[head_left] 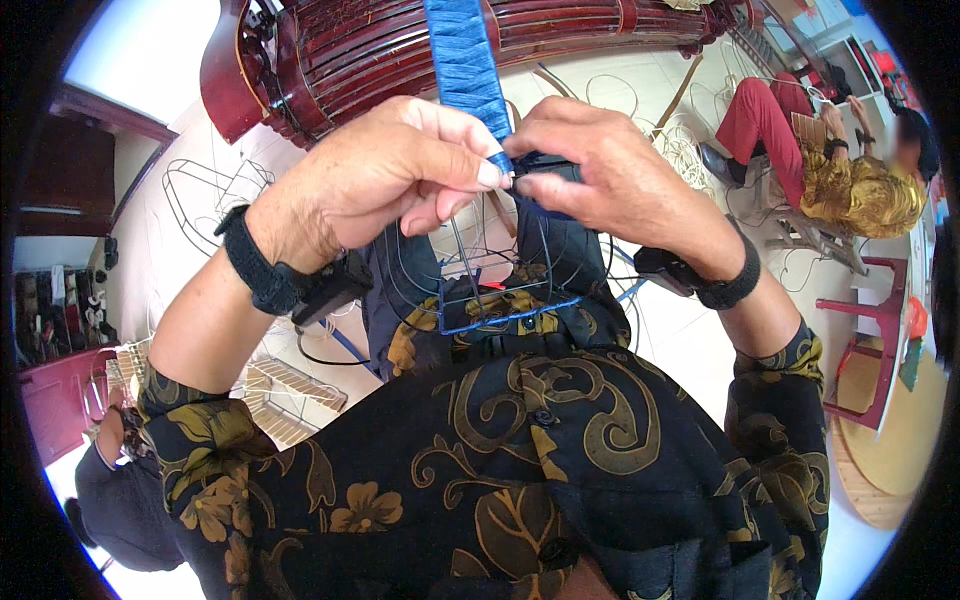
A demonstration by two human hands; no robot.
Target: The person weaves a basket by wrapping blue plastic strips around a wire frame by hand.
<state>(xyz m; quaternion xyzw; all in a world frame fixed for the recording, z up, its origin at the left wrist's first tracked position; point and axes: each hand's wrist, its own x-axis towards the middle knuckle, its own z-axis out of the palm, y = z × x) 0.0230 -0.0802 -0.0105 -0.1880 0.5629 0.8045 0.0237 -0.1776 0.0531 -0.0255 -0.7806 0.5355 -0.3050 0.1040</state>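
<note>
My left hand point(385, 175) is closed, thumb and forefinger pinching the lower end of a blue band point(465, 70). Blue strip is wound around this band, which runs up toward the bench. Facing it, my right hand point(625, 180) has its fingers curled in a pinch at the same end, on a dark blue strip point(545, 205). The fingertips of both hands nearly touch. Below them, at my lap, stands a thin wire frame point(465, 265). Blue wrapping covers its near edge point(510, 322). My fingers partly hide where the strip and band meet.
A dark red slatted wooden bench point(400, 60) lies ahead. Pale cord point(685, 155) is heaped on the floor at right, near a seated person in red trousers point(755, 125). A red stool point(880, 310) stands closer. At left are another wire frame point(205, 195) and a second person point(125, 500).
</note>
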